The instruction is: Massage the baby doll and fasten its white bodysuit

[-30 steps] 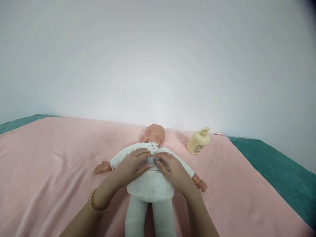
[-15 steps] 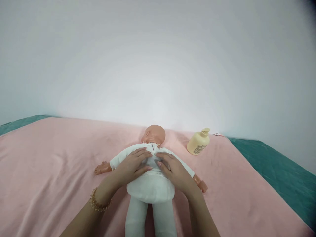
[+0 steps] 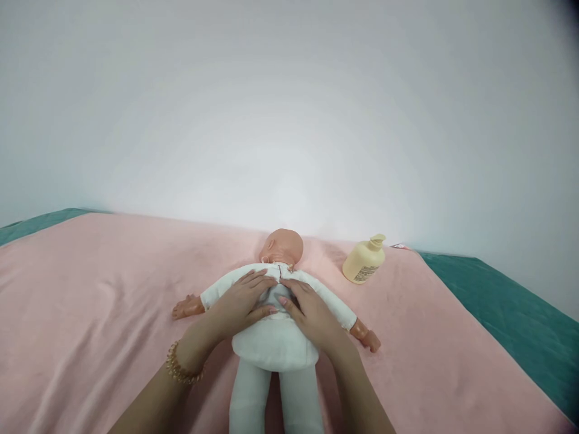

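A baby doll (image 3: 277,346) with a white cloth body lies face down, its bare head (image 3: 284,245) turned away and its arms spread to both sides. My left hand (image 3: 242,302) rests flat on the left of the doll's upper back, thumb apart from the fingers. On the right of the back lies my right hand (image 3: 312,308), also with the thumb apart. Both hands touch the cloth and hold nothing. Between them a greyish patch of the back shows, with a short dark seam above it.
A pale yellow pump bottle (image 3: 363,263) stands tilted to the right of the doll's head. Pink cloth (image 3: 136,265) lies under everything, over a green cover (image 3: 511,307). A pale wall (image 3: 289,120) rises behind.
My right hand has shifted slightly left, towards my left hand, on the doll's back. My left hand has hardly moved.
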The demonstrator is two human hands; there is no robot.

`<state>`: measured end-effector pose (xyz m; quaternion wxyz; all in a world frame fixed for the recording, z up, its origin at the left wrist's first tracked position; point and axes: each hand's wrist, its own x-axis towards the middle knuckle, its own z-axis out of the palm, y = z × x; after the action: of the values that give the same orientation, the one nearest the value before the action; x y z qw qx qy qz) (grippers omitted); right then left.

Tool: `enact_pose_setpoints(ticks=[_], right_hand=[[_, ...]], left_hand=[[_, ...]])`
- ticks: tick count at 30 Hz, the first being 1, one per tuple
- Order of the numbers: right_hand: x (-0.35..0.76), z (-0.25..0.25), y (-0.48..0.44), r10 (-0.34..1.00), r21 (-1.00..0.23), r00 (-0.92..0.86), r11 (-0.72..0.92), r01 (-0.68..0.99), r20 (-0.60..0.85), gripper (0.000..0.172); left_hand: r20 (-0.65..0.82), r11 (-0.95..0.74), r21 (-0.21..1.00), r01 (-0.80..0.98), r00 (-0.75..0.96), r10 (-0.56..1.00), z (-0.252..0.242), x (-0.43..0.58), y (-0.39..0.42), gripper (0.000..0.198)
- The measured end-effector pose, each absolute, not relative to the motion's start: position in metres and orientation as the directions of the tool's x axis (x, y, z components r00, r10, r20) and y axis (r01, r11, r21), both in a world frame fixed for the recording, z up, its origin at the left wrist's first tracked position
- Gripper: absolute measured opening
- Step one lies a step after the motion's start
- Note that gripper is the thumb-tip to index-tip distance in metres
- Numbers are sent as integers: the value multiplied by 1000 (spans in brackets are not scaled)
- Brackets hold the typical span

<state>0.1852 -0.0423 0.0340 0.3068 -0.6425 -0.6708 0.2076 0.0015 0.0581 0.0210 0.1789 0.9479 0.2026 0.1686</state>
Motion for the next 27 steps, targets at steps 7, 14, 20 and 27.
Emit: enact_pose_setpoints(ticks=[7, 14, 20, 27], right_hand=[[186, 28, -39, 981, -648, 37, 99, 755, 192, 50], [187, 24, -37, 987, -638, 34, 75, 767, 157, 54], [190, 20, -36, 990, -662, 21, 77, 745, 139, 53], [189, 22, -36, 987, -664, 45, 72, 744, 157, 58]], left_hand=[[337, -863, 424, 275, 837, 432, 17, 2, 61, 44], [326, -864, 392, 316, 830, 452, 11, 5, 60, 51], [335, -871, 359, 336, 824, 456, 7, 7, 59, 53], [329, -882, 355, 311, 841, 429, 8, 6, 60, 64]])
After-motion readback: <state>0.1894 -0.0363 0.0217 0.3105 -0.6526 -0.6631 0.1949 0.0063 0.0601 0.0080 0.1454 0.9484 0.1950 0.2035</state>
